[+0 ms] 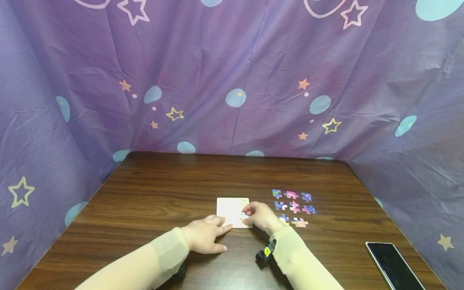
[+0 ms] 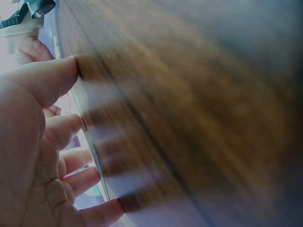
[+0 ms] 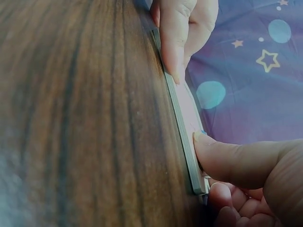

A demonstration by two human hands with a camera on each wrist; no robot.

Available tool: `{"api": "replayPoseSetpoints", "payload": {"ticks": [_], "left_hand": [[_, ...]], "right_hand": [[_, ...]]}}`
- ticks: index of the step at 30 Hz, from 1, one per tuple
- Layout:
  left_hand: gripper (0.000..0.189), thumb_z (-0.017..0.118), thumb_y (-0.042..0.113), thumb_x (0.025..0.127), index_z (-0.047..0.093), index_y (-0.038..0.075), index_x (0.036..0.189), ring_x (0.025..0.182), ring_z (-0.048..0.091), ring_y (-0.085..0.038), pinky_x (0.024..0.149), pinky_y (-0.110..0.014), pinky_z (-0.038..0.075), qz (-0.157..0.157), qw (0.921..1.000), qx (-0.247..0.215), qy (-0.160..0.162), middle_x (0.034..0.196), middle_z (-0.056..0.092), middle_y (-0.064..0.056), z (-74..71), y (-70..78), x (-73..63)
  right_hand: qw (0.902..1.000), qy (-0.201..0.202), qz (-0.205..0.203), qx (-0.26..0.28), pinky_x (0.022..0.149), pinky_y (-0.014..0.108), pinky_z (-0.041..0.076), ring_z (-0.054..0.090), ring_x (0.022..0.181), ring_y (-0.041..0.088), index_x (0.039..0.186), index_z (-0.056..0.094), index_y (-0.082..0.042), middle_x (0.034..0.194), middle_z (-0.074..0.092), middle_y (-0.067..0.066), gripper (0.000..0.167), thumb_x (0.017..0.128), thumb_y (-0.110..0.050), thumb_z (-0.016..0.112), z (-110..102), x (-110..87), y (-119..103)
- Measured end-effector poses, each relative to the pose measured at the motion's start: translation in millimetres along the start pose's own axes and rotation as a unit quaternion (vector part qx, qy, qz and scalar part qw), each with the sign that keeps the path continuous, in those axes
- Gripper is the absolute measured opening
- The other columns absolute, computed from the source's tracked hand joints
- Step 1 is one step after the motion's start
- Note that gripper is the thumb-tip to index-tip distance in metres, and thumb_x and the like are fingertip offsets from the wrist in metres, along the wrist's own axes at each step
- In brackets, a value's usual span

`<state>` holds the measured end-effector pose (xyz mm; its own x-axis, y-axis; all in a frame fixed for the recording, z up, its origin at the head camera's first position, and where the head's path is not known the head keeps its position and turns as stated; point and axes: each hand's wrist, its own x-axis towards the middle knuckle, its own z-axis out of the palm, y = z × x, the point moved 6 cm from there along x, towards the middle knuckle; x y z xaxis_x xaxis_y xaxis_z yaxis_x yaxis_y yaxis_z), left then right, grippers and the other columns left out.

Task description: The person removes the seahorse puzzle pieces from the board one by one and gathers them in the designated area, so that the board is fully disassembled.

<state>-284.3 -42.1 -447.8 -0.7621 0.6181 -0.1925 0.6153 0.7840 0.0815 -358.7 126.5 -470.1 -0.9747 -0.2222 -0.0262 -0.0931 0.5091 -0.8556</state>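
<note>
A pale square puzzle board (image 1: 228, 208) lies flat on the brown wooden table (image 1: 174, 181). My left hand (image 1: 205, 235) rests at its left side with fingers spread, the index fingertip on the near left corner. Over the board's right side, my right hand (image 1: 264, 218) pinches a small jigsaw piece (image 1: 243, 216) between thumb and fingers, close to the board surface. The fingers hide part of that piece. In the right wrist view, the thumb (image 3: 227, 158) lies along the near rim of the layered board (image 3: 182, 130).
Several colourful jigsaw pieces (image 1: 294, 207) lie in loose rows to the right of the board. A phone (image 1: 393, 264) with a dark screen sits at the table's near right. Purple cloth (image 1: 203, 80) with stars hangs behind and along both sides.
</note>
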Motion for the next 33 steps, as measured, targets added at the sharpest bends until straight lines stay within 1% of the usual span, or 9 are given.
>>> {"api": "replayPoseSetpoints", "payload": {"ticks": [6, 13, 21, 29, 33], "left_hand": [[0.069, 0.053, 0.060, 0.090, 0.040, 0.026, 0.148, 0.139, 0.034, -0.027, 0.109, -0.041, 0.038, -0.001, 1.0000, -0.003, -0.004, 0.152, 0.036, -0.009, -0.8, 0.1, -0.4], [0.069, 0.054, 0.060, 0.089, 0.041, 0.026, 0.148, 0.138, 0.035, -0.028, 0.108, -0.042, 0.038, 0.001, 1.0000, 0.000, 0.003, 0.151, 0.037, -0.009, -1.7, 0.8, -1.2], [0.070, 0.053, 0.061, 0.089, 0.040, 0.026, 0.148, 0.138, 0.034, -0.027, 0.109, -0.041, 0.038, 0.001, 1.0000, 0.000, 0.001, 0.151, 0.037, -0.009, -0.7, 0.8, -1.1], [0.069, 0.054, 0.060, 0.089, 0.041, 0.026, 0.148, 0.138, 0.035, -0.029, 0.109, -0.042, 0.038, -0.001, 1.0000, 0.000, 0.001, 0.151, 0.037, -0.010, -2.2, 1.4, -1.8], [0.069, 0.054, 0.060, 0.089, 0.040, 0.026, 0.148, 0.138, 0.035, -0.029, 0.109, -0.041, 0.038, -0.003, 1.0000, 0.000, 0.000, 0.151, 0.037, -0.009, -2.5, 1.9, -2.2]], "right_hand": [[0.9998, 0.000, -0.013, 0.016, 0.070, 0.028, 0.047, 0.053, 0.075, 0.016, 0.089, 0.066, -0.003, 0.081, 0.059, 0.004, 0.031, 0.063, 0.007, 0.078, -0.7, -0.5, 0.8], [0.9994, 0.001, -0.023, 0.027, 0.067, 0.028, 0.047, 0.054, 0.073, 0.016, 0.089, 0.065, -0.002, 0.080, 0.059, 0.005, 0.032, 0.062, 0.007, 0.078, -2.0, -1.4, 0.0], [0.9990, 0.000, -0.017, 0.042, 0.066, 0.028, 0.048, 0.055, 0.072, 0.016, 0.090, 0.066, -0.002, 0.079, 0.061, 0.005, 0.031, 0.063, 0.007, 0.078, -2.7, -1.6, 0.7], [0.9986, 0.005, -0.013, 0.050, 0.067, 0.028, 0.050, 0.058, 0.074, 0.016, 0.091, 0.068, -0.001, 0.079, 0.064, 0.004, 0.026, 0.067, 0.004, 0.078, -4.6, -1.4, 2.6], [0.9986, 0.006, -0.008, 0.052, 0.067, 0.027, 0.051, 0.058, 0.074, 0.016, 0.091, 0.068, 0.000, 0.078, 0.064, 0.005, 0.026, 0.068, 0.004, 0.078, -5.0, -1.5, 2.6]]}}
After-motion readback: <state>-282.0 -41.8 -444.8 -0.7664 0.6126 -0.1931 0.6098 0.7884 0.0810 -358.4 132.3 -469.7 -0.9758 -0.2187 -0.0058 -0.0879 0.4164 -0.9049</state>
